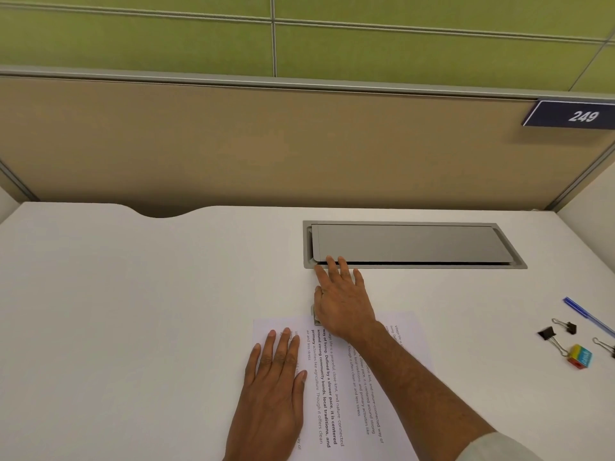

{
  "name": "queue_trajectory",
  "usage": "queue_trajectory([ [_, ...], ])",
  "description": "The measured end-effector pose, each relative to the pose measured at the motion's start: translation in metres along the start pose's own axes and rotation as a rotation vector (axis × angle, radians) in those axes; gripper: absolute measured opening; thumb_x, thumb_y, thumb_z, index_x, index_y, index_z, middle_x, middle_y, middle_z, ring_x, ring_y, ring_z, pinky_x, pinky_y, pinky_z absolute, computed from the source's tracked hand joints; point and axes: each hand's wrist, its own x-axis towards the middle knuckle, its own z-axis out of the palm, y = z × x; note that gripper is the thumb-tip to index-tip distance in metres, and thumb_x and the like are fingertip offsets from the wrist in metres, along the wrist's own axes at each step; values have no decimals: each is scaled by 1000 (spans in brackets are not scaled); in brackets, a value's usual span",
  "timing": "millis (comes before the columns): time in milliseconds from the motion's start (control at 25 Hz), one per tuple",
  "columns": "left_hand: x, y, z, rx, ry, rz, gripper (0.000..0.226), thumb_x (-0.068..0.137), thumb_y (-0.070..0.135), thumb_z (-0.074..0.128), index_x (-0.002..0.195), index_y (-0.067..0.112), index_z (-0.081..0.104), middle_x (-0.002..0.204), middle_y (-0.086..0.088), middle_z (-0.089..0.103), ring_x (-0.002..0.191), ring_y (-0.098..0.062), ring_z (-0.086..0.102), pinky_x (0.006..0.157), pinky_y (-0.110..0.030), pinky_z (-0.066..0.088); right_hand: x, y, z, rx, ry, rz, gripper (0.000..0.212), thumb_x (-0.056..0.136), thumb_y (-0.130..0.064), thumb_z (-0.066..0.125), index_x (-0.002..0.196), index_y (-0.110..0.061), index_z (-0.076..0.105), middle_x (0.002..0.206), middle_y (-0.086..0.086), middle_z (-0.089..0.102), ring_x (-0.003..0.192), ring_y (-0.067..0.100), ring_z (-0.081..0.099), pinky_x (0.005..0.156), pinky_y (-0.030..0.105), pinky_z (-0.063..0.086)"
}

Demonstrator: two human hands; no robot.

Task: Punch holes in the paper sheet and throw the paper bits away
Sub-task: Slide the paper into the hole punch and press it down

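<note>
White desk (133, 294) in a tan-and-green cubicle, and both hands are grasping nothing. The left hand (276, 384) lies flat, fingers straight, pressing the printed paper sheets (336, 394) near the desk's front edge. The right hand (342, 304) stretches past the sheets' far edge, fingers straight, tips touching the front lip of the grey hatch lid (409, 242) set into the desk. A small grey thing (313, 316) peeks out from under that palm, can't tell what it is. Off to the right sit black binder clips (547, 334), a blue pen (585, 316) and a small colourful block (580, 357).
</note>
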Motion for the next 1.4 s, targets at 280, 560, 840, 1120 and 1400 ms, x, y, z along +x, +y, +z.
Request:
queue_trajectory([
  [280, 2, -2, 4, -29, 14, 7, 73, 103, 41, 4, 131, 7, 62, 139, -9, 59, 136, -27, 43, 112, -35, 14, 5, 3, 7, 2, 21, 8, 60, 104, -42, 20, 158, -23, 2, 167, 9, -8, 153, 28, -14, 124, 52, -2],
  [560, 4, -6, 13, -76, 48, 37, 69, 103, 41, 8, 131, 7, 62, 139, -9, 59, 138, -19, 31, 112, -36, 15, 10, 5, 11, 24, 12, 20, 61, 104, -48, 16, 158, -26, -2, 167, 10, -12, 152, 28, -17, 124, 52, -4],
  [840, 10, -11, 24, -47, 133, 55, 69, 103, 41, 9, 131, 7, 62, 140, -9, 58, 151, -8, -7, 113, -37, 14, 19, 6, 18, 33, -32, 41, 67, 101, -58, 15, 157, -30, -10, 165, 8, -20, 151, 29, -22, 122, 52, -9],
  [1120, 9, -11, 25, -64, 145, 71, 67, 103, 40, 8, 135, 8, 57, 137, -11, 61, 147, -17, 18, 114, -36, 13, 20, 7, 19, 13, -40, 45, 73, 95, -68, 9, 156, -32, -11, 165, 8, -21, 150, 28, -23, 121, 53, -11],
  [1400, 9, -12, 27, -53, 192, 73, 72, 103, 41, 7, 127, 7, 66, 135, -10, 62, 151, -6, -8, 114, -35, 12, 20, 9, 21, 13, -43, 48, 74, 94, -69, 8, 156, -34, -11, 165, 7, -20, 151, 28, -23, 121, 52, -11],
])
